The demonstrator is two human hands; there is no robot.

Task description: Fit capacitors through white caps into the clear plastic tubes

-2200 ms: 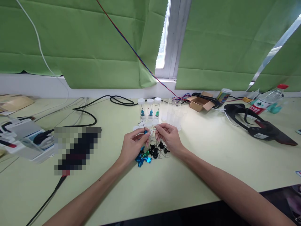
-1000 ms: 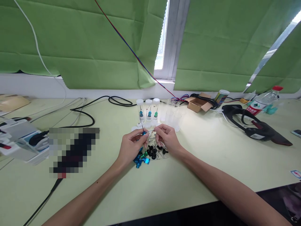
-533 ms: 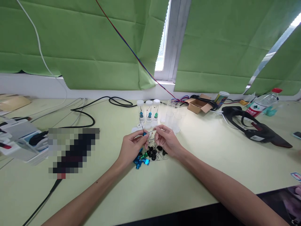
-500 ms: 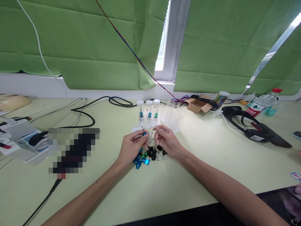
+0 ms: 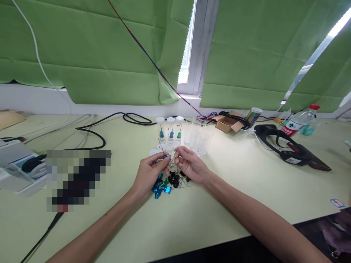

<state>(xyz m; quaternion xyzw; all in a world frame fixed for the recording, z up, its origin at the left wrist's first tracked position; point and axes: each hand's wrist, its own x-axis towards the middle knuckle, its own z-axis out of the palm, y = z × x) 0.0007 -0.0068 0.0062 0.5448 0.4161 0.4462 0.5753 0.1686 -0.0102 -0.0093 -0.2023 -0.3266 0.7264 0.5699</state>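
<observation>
Pinching a small, glossy blue fitting (image 5: 165, 156) above the bench (image 5: 246, 190), our left hand (image 5: 148, 172) shows in the head view; a thin, dark rod (image 5: 161, 146) slants up from the fitting. Our right hand (image 5: 192, 166) has its fingers closed on a slender, silvery wire (image 5: 173, 153).

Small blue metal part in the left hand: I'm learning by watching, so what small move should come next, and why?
Perhaps the right hand should nudge the thin silvery wire toward the small blue metal part, the left hand held still: the left hand pinches that part, and the wire spans the gap between both hands. Whether wire and part already join is too small to tell.
</observation>
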